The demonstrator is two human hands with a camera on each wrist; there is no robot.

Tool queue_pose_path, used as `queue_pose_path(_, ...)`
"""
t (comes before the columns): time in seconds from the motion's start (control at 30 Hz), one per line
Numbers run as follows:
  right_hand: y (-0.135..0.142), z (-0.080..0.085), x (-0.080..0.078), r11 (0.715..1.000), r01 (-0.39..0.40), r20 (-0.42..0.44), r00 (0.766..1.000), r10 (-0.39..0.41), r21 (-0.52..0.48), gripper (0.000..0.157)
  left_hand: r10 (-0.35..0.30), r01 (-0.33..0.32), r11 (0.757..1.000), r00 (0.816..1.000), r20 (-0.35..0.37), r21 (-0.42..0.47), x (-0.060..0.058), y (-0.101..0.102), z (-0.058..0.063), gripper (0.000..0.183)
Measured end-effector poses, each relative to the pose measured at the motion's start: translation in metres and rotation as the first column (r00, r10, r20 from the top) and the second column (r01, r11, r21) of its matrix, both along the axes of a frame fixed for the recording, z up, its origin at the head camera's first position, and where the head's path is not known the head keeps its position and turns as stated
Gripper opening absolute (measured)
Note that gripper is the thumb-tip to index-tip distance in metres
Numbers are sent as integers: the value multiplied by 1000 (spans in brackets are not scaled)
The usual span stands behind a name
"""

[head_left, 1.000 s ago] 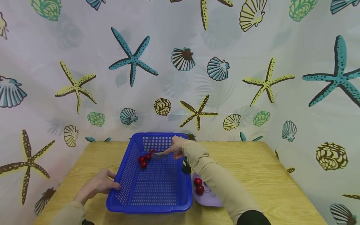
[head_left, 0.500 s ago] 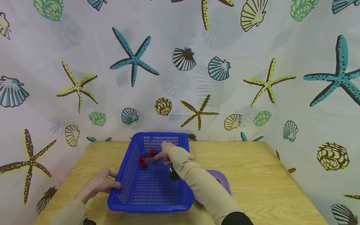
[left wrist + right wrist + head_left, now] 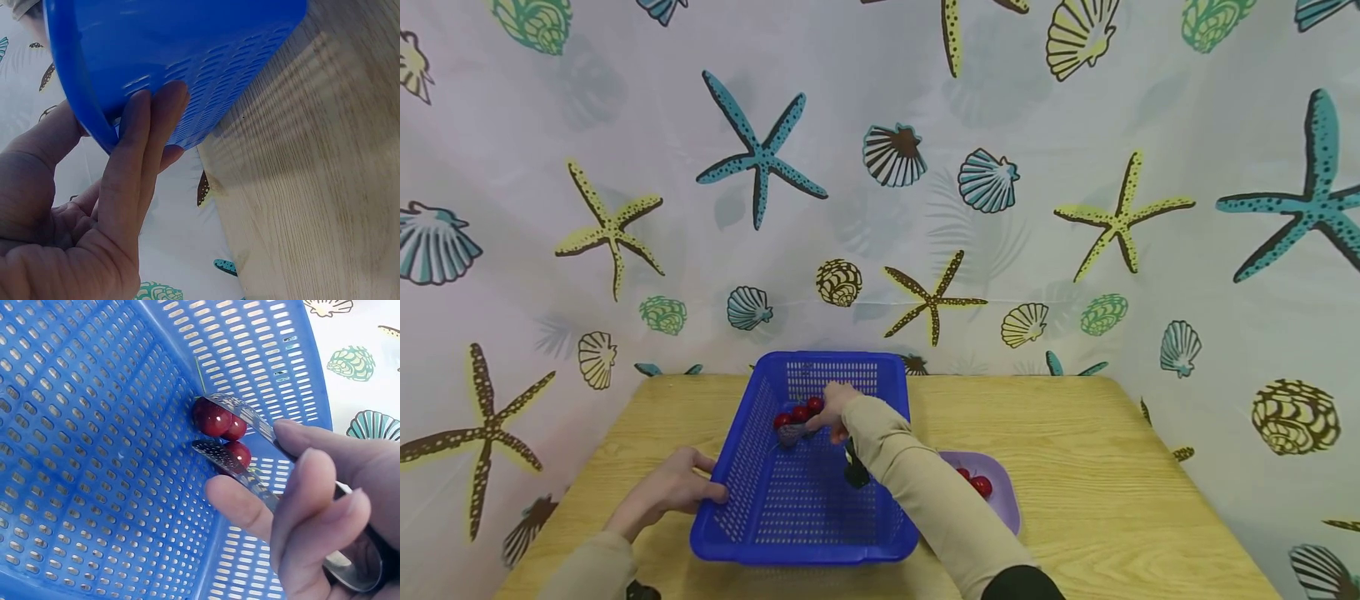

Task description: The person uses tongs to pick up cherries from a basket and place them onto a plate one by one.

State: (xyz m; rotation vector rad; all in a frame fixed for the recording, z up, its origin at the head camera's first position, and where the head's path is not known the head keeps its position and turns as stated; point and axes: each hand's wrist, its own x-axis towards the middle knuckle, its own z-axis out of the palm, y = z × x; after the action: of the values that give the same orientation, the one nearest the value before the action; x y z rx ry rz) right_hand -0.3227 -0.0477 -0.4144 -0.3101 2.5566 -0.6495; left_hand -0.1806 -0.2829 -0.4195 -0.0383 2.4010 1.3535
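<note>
A blue perforated plastic basket [image 3: 805, 554] stands on the table. My left hand [image 3: 672, 483] holds its left rim, thumb on one side and fingers against the outer wall [image 3: 206, 69]. Inside the basket my right hand [image 3: 837, 410] grips metal tongs [image 3: 792, 433] with slotted tips. Several red cherries [image 3: 801, 413] lie together near the basket's far left part. In the right wrist view, the spread tong tips [image 3: 240, 412] stand on either side of one cherry [image 3: 211, 417]; whether both touch it I cannot tell. Part of the cherry group is hidden behind the tongs.
A light purple plate [image 3: 1009, 504] with red cherries [image 3: 981, 485] sits right of the basket, partly hidden by my right sleeve [image 3: 917, 483]. The wooden table [image 3: 1075, 467] extends to the right. A shell-printed cloth [image 3: 880, 208] hangs behind and at both sides.
My right hand has moved left and nearer with the tongs, bringing the tips to the nearest cherry. The left hand stays on the rim. More of the purple plate shows beyond my sleeve.
</note>
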Motion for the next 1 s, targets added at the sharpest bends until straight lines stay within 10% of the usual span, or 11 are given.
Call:
queue_pose_path(0.4,17,14,12,993,36,-5,999,-37,-110,32,0,0,1000,1000,-3,-16,-4,4,2,39)
queue_pose_path(1.0,63,38,24,987,-27,-26,999,23,-156,28,9,-9,1000,1000,13,-5,-1,1,-3,41)
